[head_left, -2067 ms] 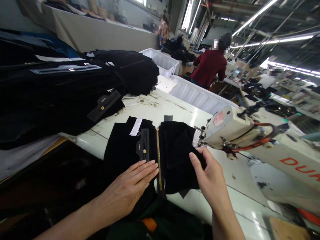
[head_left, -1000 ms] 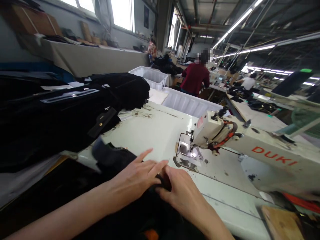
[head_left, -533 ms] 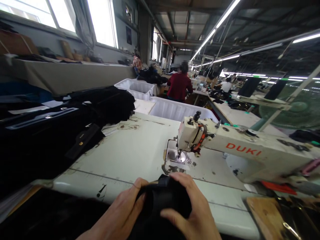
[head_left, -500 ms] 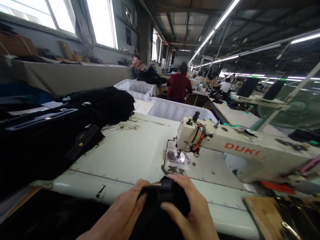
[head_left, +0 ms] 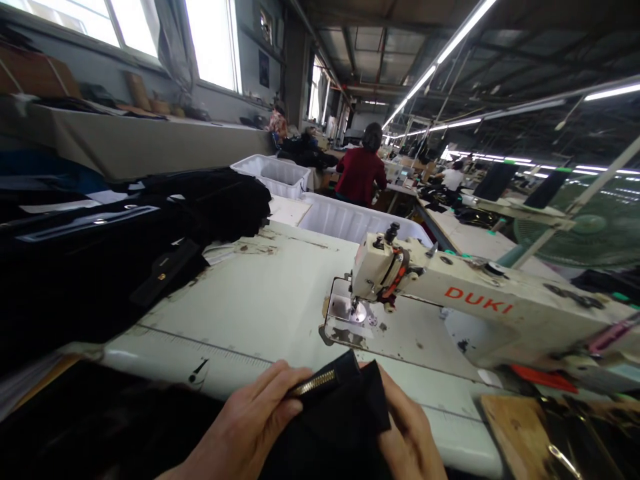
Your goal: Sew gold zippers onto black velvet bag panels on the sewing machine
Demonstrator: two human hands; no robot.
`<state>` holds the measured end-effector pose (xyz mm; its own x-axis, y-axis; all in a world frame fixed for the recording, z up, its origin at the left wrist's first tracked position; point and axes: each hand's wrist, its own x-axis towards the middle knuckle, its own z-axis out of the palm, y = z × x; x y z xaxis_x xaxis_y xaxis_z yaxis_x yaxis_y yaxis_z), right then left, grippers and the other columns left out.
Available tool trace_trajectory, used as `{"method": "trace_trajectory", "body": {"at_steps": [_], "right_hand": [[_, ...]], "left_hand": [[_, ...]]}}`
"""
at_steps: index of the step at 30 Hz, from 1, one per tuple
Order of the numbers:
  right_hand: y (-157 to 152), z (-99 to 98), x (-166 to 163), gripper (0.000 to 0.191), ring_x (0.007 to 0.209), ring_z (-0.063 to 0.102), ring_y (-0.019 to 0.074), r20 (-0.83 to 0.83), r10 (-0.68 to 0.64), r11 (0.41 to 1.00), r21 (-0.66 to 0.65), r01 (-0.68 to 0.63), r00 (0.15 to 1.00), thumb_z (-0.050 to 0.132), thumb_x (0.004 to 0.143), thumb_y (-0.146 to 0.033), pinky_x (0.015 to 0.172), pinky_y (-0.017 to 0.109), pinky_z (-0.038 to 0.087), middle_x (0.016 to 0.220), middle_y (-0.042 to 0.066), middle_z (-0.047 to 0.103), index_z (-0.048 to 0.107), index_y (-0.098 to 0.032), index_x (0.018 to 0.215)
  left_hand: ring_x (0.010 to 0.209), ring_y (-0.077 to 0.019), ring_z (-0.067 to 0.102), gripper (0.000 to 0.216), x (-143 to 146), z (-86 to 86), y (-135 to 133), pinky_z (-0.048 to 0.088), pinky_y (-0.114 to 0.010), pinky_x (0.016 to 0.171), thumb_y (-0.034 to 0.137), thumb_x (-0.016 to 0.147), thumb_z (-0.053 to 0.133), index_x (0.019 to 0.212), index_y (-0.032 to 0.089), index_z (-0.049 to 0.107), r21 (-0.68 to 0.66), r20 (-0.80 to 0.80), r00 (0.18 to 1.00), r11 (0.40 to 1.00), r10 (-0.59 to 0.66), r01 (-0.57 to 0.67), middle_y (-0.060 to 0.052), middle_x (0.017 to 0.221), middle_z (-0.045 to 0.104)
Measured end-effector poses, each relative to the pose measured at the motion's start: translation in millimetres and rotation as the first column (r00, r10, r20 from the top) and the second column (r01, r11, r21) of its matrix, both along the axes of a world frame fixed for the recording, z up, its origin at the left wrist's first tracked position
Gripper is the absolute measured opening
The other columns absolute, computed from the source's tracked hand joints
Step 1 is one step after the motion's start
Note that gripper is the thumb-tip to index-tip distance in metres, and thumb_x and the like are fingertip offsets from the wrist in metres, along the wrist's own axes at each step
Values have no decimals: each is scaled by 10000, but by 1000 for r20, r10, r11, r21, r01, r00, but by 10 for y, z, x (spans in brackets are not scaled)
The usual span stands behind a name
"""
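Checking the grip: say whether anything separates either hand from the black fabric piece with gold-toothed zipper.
Nothing visible does: the bare left hand and bare right hand both touch the black fabric directly.

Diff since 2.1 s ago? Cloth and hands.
The black cloth, then spread flat on the table, is now folded, drawn back to the near edge. The left hand, then laid flat, now pinches it beside the zipper; the right hand holds its right side. Sewing machine and cloth pile stayed put.
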<state>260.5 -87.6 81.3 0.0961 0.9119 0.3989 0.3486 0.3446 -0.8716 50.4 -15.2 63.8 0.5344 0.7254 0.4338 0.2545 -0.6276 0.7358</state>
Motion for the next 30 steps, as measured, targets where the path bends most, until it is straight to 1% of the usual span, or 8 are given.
{"method": "trace_trajectory", "body": {"at_steps": [3, 6, 9, 13, 17, 19, 23, 30], "right_hand": [[-23, -14, -84, 561, 988, 640, 280, 64, -122, 986, 125, 113, 991, 561, 837, -700, 783, 313, 544, 1064, 102, 650, 625, -220, 1120], [-11, -29, -187, 150, 781, 644, 184, 145, -212, 958, 226, 177, 966, 640, 881, -354, 694, 249, 525, 901, 50, 639, 604, -217, 834], [-17, -104, -269, 125, 740, 629, 147, 177, -297, 922, 308, 234, 938, 558, 858, -144, 692, 226, 510, 871, 40, 618, 555, -204, 748], [-32, -244, -261, 187, 784, 641, 156, 200, -214, 969, 166, 182, 956, 501, 929, -213, 711, 217, 515, 914, 57, 635, 632, -204, 795], [0, -207, -68, 313, 987, 641, 209, 120, -231, 973, 49, 226, 966, 546, 931, -466, 825, 251, 528, 1093, 77, 642, 640, -230, 1115], [21, -106, 45, 326, 1039, 626, 226, 136, -164, 986, 11, 164, 977, 551, 922, -503, 871, 280, 519, 1118, 80, 636, 659, -231, 1065], [41, 94, 140, 141, 865, 649, 167, 235, -31, 993, -103, 57, 971, 605, 914, -297, 801, 226, 508, 900, 22, 654, 649, -221, 804], [79, 238, -32, 173, 793, 599, 157, 365, -161, 983, 144, 115, 917, 590, 866, -155, 739, 254, 465, 822, 14, 611, 515, -203, 718]], "left_hand": [[742, -138, 671, 150, 33, -39, 6, 509, -168, 701, 271, 982, 490, 1071, 290, 608, -64, 5, 1000, 998, 4, -4, 38, 870, 695], [668, -123, 640, 141, 36, 4, 11, 482, -164, 638, 274, 988, 483, 937, 263, 614, -167, -22, 999, 985, -33, 29, 52, 763, 664], [710, -132, 630, 189, 36, 78, 31, 483, -174, 664, 262, 1000, 449, 913, 251, 616, -172, -41, 998, 984, -46, 38, 30, 793, 647], [756, -148, 635, 219, 40, 103, 103, 492, -193, 713, 227, 1008, 400, 947, 242, 610, -71, -75, 996, 997, -44, 38, -1, 839, 632], [756, -154, 641, 260, 61, 60, 173, 499, -205, 717, 194, 1010, 349, 1051, 257, 598, 68, -120, 985, 989, -122, 131, -2, 852, 636], [743, -148, 648, 264, 77, 59, 167, 507, -198, 711, 203, 1022, 335, 1117, 273, 571, 108, -129, 980, 980, -154, 168, 6, 860, 643], [693, -158, 663, 150, 94, 99, 87, 520, -193, 673, 359, 1000, 477, 1113, 277, 532, 194, -77, 990, 973, -115, 128, 24, 848, 674], [534, -128, 535, 278, 139, -29, 81, 405, -212, 530, 283, 1034, 385, 785, 217, 488, 239, -164, 982, 963, -89, 127, 24, 661, 545]]}}
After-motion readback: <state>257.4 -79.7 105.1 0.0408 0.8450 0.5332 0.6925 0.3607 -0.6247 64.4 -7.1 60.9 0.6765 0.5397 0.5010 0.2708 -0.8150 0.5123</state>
